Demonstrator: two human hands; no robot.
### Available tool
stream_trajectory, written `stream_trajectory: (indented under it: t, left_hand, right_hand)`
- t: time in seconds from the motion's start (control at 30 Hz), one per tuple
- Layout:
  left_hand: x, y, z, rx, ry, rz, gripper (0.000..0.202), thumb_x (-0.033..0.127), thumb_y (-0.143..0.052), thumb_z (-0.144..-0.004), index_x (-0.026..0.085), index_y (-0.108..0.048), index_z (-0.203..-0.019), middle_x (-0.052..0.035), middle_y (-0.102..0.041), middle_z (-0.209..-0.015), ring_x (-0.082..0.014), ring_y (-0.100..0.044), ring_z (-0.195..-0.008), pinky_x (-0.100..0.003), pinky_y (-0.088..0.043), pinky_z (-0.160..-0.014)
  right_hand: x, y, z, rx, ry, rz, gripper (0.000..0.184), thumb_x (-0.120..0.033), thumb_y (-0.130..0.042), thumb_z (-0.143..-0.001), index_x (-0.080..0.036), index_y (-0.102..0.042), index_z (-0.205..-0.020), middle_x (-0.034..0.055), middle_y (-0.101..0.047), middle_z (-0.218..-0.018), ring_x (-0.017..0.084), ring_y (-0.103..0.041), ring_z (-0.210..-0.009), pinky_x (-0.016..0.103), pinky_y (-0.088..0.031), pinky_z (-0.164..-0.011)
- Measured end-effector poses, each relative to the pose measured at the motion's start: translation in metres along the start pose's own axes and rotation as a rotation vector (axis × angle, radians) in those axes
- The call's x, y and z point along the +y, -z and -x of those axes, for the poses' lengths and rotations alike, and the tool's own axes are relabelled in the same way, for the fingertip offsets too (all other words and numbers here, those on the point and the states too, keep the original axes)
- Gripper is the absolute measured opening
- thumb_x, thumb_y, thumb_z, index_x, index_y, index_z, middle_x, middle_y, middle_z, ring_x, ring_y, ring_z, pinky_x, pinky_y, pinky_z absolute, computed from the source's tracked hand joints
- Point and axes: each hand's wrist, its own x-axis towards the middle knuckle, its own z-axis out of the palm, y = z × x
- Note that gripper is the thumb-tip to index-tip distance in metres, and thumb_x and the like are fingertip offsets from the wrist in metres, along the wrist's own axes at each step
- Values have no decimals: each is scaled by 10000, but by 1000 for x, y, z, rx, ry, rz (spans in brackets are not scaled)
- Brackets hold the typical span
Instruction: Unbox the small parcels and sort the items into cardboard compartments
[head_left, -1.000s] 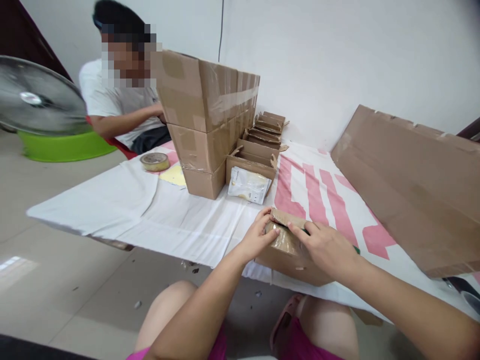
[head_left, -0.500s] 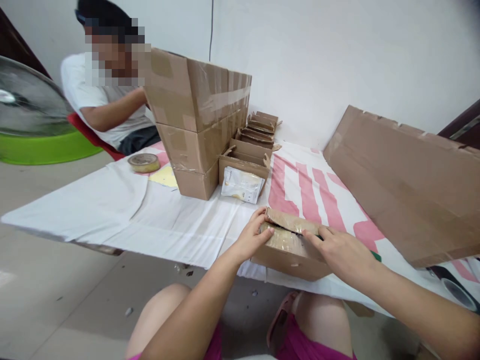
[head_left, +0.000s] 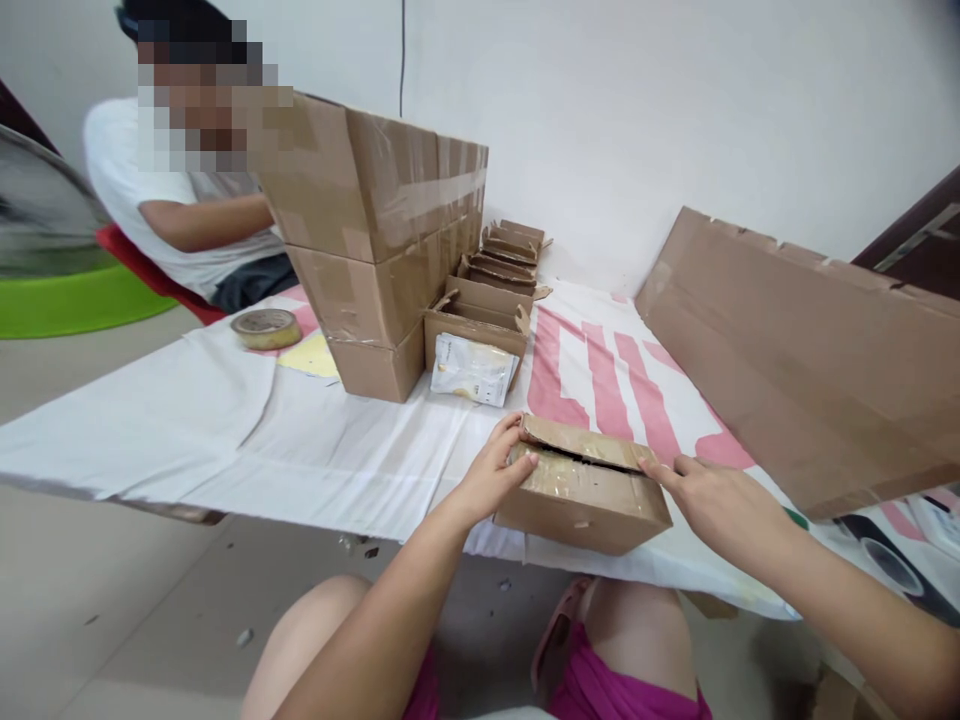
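A small cardboard box sits at the near edge of the cloth-covered table, with a dark gap between its top flaps and clear tape on top. My left hand grips its left end, thumb on the top and fingers round the far corner. At the right end, my right hand holds the edge of the far flap with its fingertips; part of the grip is hidden. Beyond the box, white printed packets lean against an open cardboard box.
Taped boxes form a tall stack at centre left, a tape roll beside it. Several open boxes stand behind. A large cardboard sheet slants on the right, near a black tape dispenser. Another person sits at left.
My right hand has slid right along the flap to the box's right end, uncovering more of the gap. My left hand keeps its hold. The view has shifted slightly right.
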Motion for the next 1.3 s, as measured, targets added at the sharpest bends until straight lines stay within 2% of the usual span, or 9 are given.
stream_trajectory:
  t: [0.13,0.27,0.4,0.5,0.63,0.87,1.0,1.17,1.3]
  left_hand:
    - [0,0,0,-1,-5,-8,280,381,-530,-836,174,-604,-1011,-125,-435,-1407,-259,-273,-1418,-399,-257,-1159]
    - [2,1,1,-12,-1,-10,286,380,-534,-836,171,-595,-1021,-132,-427,-1404,-257,-245,-1430,-398,-257,-1159]
    - [4,1,2,-8,-8,-21,284,381,-526,-840,169,-594,-1015,-131,-422,-1412,-260,-246,-1429,-396,-255,-1161]
    - [5,1,2,0,-13,-27,287,383,-527,-839,171,-597,-1019,-125,-434,-1406,-263,-265,-1420,-395,-259,-1160]
    - [7,1,1,9,-9,-35,304,383,-528,-835,172,-598,-1043,-123,-432,-1413,-264,-291,-1408,-387,-267,-1157]
    - [4,2,2,9,-15,-57,331,386,-530,-840,174,-595,-1085,-123,-432,-1422,-261,-321,-1392,-383,-282,-1150]
    - [3,2,2,6,-17,-66,339,402,-534,-840,173,-598,-1082,-128,-426,-1425,-269,-309,-1399,-391,-286,-1148]
    - [7,3,4,8,-5,-99,339,417,-537,-846,171,-593,-1073,-139,-397,-1433,-280,-306,-1398,-420,-284,-1146]
    - [14,9,6,5,-19,-96,349,456,-581,-832,208,-614,-1076,-115,-351,-1475,-295,-307,-1397,-460,-284,-1141]
  right_hand:
    - [13,-24,13,61,-99,-116,527,-45,-426,-831,-284,-550,-1284,47,-675,-848,171,-644,-620,265,-384,-510]
    - [26,-63,24,161,-230,-337,422,-220,-367,-921,-280,-517,-1311,60,-692,-1043,204,-671,-792,291,-455,-597]
    - [31,-114,24,80,-372,-513,403,-273,-351,-926,-268,-535,-1284,60,-665,-1157,226,-653,-952,311,-475,-690]
    - [23,-146,17,-9,-381,-553,402,-289,-348,-931,-257,-543,-1281,73,-655,-1118,228,-637,-959,313,-454,-732]
    - [4,-166,6,-113,-321,-560,405,-264,-376,-912,-247,-572,-1266,84,-630,-1045,213,-616,-925,292,-423,-719]
    - [1,-170,0,-125,-211,-584,381,-231,-461,-835,-179,-639,-1168,113,-618,-1041,222,-581,-969,324,-432,-847]
    - [16,-165,-2,112,-238,-651,327,-267,-423,-880,-164,-669,-1069,126,-662,-1047,244,-590,-975,381,-446,-880]
    - [22,-114,-3,650,-351,-717,266,-358,-442,-926,-207,-646,-1005,90,-681,-992,241,-603,-971,413,-485,-852]
    - [13,-67,-8,764,-152,-780,171,-323,-523,-904,-228,-645,-978,69,-690,-936,227,-617,-932,404,-497,-836]
